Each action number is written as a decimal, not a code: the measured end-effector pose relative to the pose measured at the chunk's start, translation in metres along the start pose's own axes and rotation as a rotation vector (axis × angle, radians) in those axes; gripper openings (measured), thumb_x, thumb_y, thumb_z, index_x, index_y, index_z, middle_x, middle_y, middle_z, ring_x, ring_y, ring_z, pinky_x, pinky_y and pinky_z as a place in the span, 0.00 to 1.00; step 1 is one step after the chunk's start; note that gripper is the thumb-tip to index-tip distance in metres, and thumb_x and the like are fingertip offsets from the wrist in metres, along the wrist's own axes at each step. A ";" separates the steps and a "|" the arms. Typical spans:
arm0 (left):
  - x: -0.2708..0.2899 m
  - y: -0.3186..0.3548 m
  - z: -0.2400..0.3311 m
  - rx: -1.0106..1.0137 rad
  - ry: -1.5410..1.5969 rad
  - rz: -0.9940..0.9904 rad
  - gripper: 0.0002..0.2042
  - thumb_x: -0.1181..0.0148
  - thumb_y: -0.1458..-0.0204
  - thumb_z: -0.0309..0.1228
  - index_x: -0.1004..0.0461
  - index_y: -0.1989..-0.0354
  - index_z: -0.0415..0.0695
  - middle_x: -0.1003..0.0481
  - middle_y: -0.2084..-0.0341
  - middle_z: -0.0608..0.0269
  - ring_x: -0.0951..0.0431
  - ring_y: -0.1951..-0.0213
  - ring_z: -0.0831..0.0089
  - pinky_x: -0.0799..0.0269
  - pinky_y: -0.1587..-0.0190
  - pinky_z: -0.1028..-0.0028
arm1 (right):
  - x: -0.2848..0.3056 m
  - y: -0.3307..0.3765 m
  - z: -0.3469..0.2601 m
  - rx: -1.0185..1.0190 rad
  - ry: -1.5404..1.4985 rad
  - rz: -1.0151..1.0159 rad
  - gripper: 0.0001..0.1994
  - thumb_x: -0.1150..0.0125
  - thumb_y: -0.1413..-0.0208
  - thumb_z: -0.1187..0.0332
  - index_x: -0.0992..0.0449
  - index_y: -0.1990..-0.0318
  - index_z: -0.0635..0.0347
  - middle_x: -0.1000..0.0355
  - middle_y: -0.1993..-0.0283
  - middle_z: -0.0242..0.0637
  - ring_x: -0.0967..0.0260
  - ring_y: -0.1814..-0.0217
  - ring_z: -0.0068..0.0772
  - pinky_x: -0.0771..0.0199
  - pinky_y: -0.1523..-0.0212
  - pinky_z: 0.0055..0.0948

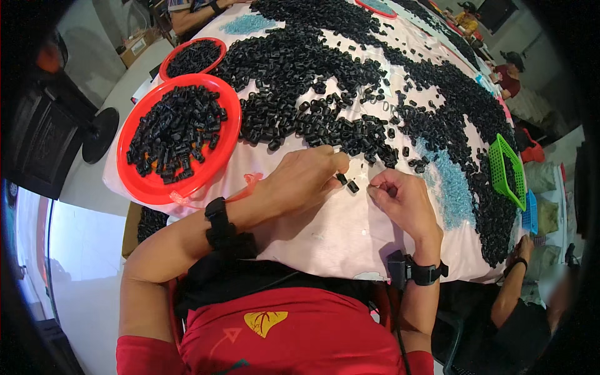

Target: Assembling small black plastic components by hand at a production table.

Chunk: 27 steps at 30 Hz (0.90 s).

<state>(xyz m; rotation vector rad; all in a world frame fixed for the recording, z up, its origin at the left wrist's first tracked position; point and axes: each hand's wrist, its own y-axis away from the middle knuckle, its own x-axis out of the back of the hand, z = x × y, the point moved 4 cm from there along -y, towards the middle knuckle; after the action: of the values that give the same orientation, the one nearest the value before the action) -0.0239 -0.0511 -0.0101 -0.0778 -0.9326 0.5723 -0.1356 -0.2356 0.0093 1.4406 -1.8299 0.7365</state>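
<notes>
My left hand [309, 177] is closed, with its fingertips around a small black plastic part [341, 179]. A second black part [353, 186] is just beyond those fingertips, between my two hands. To the right, my right hand [405, 199] is pinched, thumb against curled fingers; whatever it holds is too small or hidden to make out. Both hands are low over the pale pink tablecloth [312, 234]. Just past them spreads a large heap of similar black plastic parts [350, 134].
A red tray [234, 147] of longer black parts stands at left, another red tray [223, 59] behind it. Light blue clear pieces [453, 190] lie at right, near a green basket [497, 164] and a blue basket [530, 215]. A co-worker's arm [514, 281] reaches in at lower right.
</notes>
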 end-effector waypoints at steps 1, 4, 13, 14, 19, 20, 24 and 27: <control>0.000 -0.001 -0.001 -0.017 0.021 0.055 0.11 0.34 0.48 0.28 0.24 0.56 0.45 0.27 0.66 0.55 0.23 0.63 0.50 0.29 0.62 0.56 | 0.000 -0.001 -0.002 0.003 0.002 0.000 0.09 0.27 0.49 0.67 0.19 0.65 0.62 0.21 0.73 0.44 0.23 0.73 0.40 0.27 0.69 0.35; -0.004 -0.003 -0.008 -0.013 0.000 -0.015 0.09 0.34 0.47 0.29 0.23 0.58 0.45 0.27 0.67 0.55 0.23 0.63 0.51 0.28 0.62 0.57 | -0.001 0.001 -0.010 -0.009 0.052 -0.007 0.09 0.28 0.48 0.67 0.19 0.66 0.63 0.21 0.73 0.44 0.23 0.73 0.41 0.26 0.69 0.35; -0.003 -0.011 -0.002 -0.096 0.057 0.062 0.08 0.33 0.49 0.28 0.21 0.62 0.42 0.23 0.68 0.53 0.19 0.68 0.55 0.26 0.65 0.62 | 0.001 0.002 -0.019 0.029 0.117 -0.054 0.07 0.29 0.49 0.71 0.19 0.65 0.63 0.21 0.71 0.46 0.22 0.72 0.44 0.24 0.68 0.35; 0.005 -0.013 -0.001 -0.098 0.052 0.069 0.08 0.33 0.49 0.28 0.21 0.62 0.42 0.23 0.68 0.53 0.19 0.68 0.55 0.26 0.65 0.62 | 0.004 0.000 -0.022 0.050 0.116 -0.015 0.06 0.31 0.47 0.72 0.19 0.64 0.64 0.21 0.72 0.44 0.22 0.73 0.38 0.25 0.68 0.32; 0.075 -0.016 0.007 0.147 0.699 0.172 0.06 0.37 0.39 0.26 0.22 0.57 0.39 0.22 0.69 0.71 0.24 0.69 0.85 0.27 0.66 0.79 | 0.017 -0.019 -0.055 0.056 -0.356 0.095 0.09 0.39 0.36 0.72 0.19 0.55 0.68 0.22 0.68 0.27 0.33 0.68 0.12 0.32 0.68 0.19; 0.091 -0.012 0.013 0.135 0.757 0.175 0.06 0.38 0.38 0.25 0.22 0.55 0.39 0.22 0.68 0.72 0.24 0.68 0.85 0.27 0.65 0.80 | 0.016 -0.019 -0.062 0.060 -0.360 0.095 0.09 0.39 0.36 0.72 0.19 0.55 0.68 0.22 0.68 0.27 0.33 0.68 0.12 0.32 0.68 0.19; 0.089 0.028 0.020 0.230 0.726 0.036 0.12 0.38 0.38 0.26 0.21 0.47 0.40 0.21 0.63 0.68 0.24 0.65 0.86 0.27 0.62 0.80 | 0.000 -0.009 -0.075 0.053 -0.675 -0.036 0.07 0.36 0.36 0.72 0.19 0.54 0.65 0.21 0.64 0.27 0.30 0.66 0.12 0.31 0.64 0.17; 0.077 0.048 0.020 0.166 0.499 -0.072 0.13 0.40 0.36 0.26 0.21 0.45 0.39 0.20 0.61 0.67 0.24 0.62 0.82 0.27 0.59 0.76 | -0.013 -0.003 -0.076 0.037 -0.824 -0.100 0.06 0.35 0.37 0.75 0.19 0.54 0.65 0.21 0.63 0.27 0.30 0.64 0.12 0.31 0.63 0.16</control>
<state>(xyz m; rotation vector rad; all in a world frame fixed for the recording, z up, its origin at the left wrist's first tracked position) -0.0245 0.0245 0.0442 -0.0352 -0.3998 0.5284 -0.1175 -0.1698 0.0444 2.0304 -2.3023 0.1027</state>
